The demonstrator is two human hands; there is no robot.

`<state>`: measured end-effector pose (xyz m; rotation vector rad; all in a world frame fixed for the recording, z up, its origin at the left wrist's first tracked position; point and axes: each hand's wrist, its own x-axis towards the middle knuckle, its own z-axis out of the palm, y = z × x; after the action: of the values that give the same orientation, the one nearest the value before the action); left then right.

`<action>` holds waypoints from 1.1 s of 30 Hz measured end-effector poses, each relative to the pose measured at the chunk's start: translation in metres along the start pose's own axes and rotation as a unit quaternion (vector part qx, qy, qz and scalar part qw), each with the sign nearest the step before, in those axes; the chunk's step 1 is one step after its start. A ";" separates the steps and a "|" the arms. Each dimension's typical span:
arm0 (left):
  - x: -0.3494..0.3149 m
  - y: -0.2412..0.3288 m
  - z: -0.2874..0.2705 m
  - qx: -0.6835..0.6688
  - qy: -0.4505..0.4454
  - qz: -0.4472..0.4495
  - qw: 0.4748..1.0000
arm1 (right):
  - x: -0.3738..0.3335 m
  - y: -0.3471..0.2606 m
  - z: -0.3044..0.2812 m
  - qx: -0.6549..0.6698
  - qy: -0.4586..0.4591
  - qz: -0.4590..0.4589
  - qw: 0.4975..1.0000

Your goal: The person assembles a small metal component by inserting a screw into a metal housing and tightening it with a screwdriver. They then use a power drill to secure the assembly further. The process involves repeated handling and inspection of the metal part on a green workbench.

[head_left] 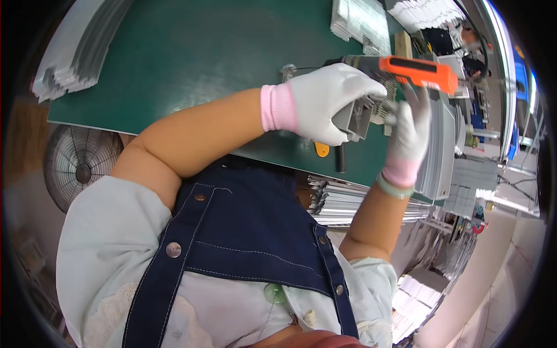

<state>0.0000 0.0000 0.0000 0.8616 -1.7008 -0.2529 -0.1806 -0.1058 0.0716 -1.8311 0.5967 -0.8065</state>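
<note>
My left hand (328, 101), in a white glove with a pink cuff, grips a short grey metal channel piece (358, 119), its hollow end facing right. To the right, my gloved right hand (409, 124) is raised, fingers stretched apart and slightly blurred. Its fingertips overlap the lower edge of an orange and dark grey power tool (420, 72) in the picture; whether they touch it I cannot tell. Between my hands lie small metal parts (380, 110), partly hidden. Near the table edge below my left hand are a yellow tag-like piece (321, 149) and a black rod-like handle (340, 158).
The green table (191, 52) stretches ahead. Stacked metal profiles (81, 58) stand at far left, wrapped ones (361, 26) at the back. More long profiles (435, 151) are stacked right and below the table (342, 200). A fan (83, 173) stands left; another person (469, 40) is far right.
</note>
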 end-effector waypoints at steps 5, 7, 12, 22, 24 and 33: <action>0.002 0.039 -0.009 -0.075 0.019 0.014 0.997 | 0.001 0.010 0.027 0.074 0.039 0.014 0.996; -0.006 0.057 -0.016 -0.087 -0.016 -0.015 0.996 | -0.013 -0.003 0.032 0.091 0.042 0.044 0.994; -0.018 0.071 -0.009 -0.180 -0.043 -0.098 0.978 | -0.028 0.010 0.032 0.021 0.020 0.008 1.000; -0.021 0.078 0.001 -0.133 -0.056 -0.128 0.981 | -0.037 0.018 0.034 0.063 0.037 0.046 0.996; -0.016 0.080 0.000 -0.128 -0.066 -0.123 0.982 | -0.032 0.017 0.029 0.054 0.031 0.040 0.997; -0.014 0.083 0.002 -0.099 -0.071 -0.102 0.987 | -0.037 0.016 0.033 0.124 0.036 0.060 0.990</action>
<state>-0.0345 0.0676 0.0372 0.8855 -1.6841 -0.6256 -0.1811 -0.0655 0.0383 -1.5303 0.6173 -0.8295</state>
